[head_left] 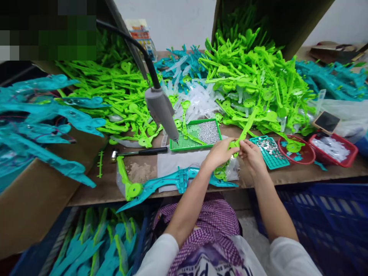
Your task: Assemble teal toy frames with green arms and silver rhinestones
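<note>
Between my hands, a lime-green plastic arm part (247,127) points up and away from me. My left hand (219,154) grips its lower round end with thumb and fingers. Close beside it, my right hand (253,154) has its fingers pinched at the same end; whatever small piece they may also hold is hidden. Below my left hand, a blue plastic bow-shaped piece (163,180) with thin wires lies along the table's front edge. A green part with a round disc (134,189) is at its left end, and another green round end (220,172) shows under my hands.
An electric screwdriver (161,111) hangs over a green tray (172,145) of small screws. A hammer (140,151) lies to the left. On the right are a teal tray (277,163) of metal discs and red baskets (352,155). Green parts (258,76) are heaped behind.
</note>
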Action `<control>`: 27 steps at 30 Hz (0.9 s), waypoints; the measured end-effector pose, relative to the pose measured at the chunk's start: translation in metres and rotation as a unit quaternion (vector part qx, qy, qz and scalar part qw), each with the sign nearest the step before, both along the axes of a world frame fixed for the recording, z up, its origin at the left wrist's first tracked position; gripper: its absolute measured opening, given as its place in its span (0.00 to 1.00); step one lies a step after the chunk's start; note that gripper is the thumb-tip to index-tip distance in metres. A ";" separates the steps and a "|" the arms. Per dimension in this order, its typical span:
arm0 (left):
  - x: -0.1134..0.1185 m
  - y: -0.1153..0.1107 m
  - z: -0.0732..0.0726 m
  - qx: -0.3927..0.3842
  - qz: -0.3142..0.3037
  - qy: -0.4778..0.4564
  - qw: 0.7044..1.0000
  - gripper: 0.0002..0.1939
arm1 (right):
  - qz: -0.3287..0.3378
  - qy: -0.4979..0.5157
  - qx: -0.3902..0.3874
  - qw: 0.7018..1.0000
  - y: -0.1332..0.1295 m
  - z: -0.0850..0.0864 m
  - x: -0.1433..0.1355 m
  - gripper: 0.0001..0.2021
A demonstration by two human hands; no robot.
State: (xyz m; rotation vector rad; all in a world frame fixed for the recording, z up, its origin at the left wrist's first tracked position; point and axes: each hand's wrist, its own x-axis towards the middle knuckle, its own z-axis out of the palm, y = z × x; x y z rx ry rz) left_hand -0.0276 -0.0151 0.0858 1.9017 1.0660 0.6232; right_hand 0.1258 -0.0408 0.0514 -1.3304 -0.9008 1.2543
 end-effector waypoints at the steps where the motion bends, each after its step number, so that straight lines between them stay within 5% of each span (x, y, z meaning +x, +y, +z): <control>1: 0.002 -0.001 -0.006 -0.010 0.008 -0.019 1.000 0.21 | 0.004 -0.036 0.009 0.999 -0.001 -0.002 0.004 0.18; 3: 0.000 -0.011 -0.018 -0.048 0.032 -0.048 0.997 0.20 | -0.021 -0.156 0.042 0.987 -0.005 -0.006 0.012 0.20; 6: -0.012 -0.033 -0.034 -0.125 0.036 -0.052 0.990 0.21 | -0.075 -0.348 0.122 0.926 -0.015 -0.016 0.020 0.27; 8: -0.019 -0.047 -0.042 -0.128 0.028 -0.040 0.991 0.21 | -0.028 -0.420 0.165 0.892 -0.021 -0.024 0.021 0.28; 12: -0.024 -0.063 -0.049 -0.104 0.035 -0.028 0.994 0.20 | 0.069 -0.447 0.186 0.872 -0.023 -0.035 0.019 0.26; 27: -0.025 -0.063 -0.051 -0.042 0.014 0.088 0.995 0.18 | 0.136 -0.618 0.174 0.754 -0.014 -0.057 0.026 0.23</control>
